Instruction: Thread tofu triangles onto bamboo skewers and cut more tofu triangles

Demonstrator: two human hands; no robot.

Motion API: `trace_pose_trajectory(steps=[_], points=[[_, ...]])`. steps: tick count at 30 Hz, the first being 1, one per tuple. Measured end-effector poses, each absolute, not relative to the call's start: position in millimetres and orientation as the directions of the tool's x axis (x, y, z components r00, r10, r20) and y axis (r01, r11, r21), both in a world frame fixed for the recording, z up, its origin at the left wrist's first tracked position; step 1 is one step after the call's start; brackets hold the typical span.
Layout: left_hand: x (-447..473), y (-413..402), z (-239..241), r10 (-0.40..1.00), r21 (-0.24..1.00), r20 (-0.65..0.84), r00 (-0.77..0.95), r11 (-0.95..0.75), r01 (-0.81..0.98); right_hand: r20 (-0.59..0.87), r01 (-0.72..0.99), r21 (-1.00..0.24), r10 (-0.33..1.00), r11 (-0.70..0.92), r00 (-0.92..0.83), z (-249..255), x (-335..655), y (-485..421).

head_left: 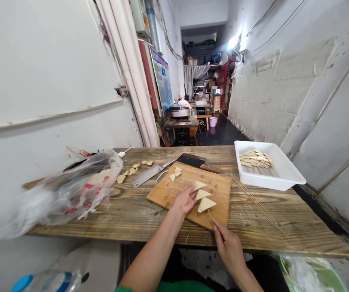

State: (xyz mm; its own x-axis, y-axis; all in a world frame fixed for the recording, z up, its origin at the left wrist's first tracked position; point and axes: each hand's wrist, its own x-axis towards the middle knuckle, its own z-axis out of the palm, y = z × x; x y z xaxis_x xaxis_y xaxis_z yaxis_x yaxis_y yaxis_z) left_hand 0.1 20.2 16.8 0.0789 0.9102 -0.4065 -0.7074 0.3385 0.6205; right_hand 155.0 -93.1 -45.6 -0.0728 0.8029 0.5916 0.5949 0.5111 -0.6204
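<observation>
- The counter [308, 221] carries your cutting board [162, 190].
- The white tray [288, 174] stands right of the board.
- Your left hand [185, 198], over the board: grip half-curled against the pale triangles [206, 204]; whether it pinches, I can't tell.
- Your right hand [227, 240], at the board's near edge: grip closed on a skewer [210, 214].

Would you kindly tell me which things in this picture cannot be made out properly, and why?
Head view, skewer: upper part hidden by the pale triangles, lower end by the right hand.
Head view, plastic bag: contents partly obscured by its cloudy creases.
Head view, poster: writing too small to read.
Head view, bottle: lower side cut off by the bottom edge.
</observation>
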Motion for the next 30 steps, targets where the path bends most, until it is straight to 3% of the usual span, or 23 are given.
trace_pose_trajectory(steps=[11, 30], points=[[18.9, -16.1, 6.0, 0.880, 0.626, -0.380, 0.284, 0.471, -0.622, 0.625, 0.630, -0.609, 0.780, 0.482, 0.007, -41.0, 150.2, -92.5], [27.2, -26.9, 11.1, 0.860, 0.614, -0.452, 0.237, 0.493, -0.617, 0.697, 0.634, -0.552, 0.717, 0.542, -0.006, -38.3, 147.6, -94.9]])
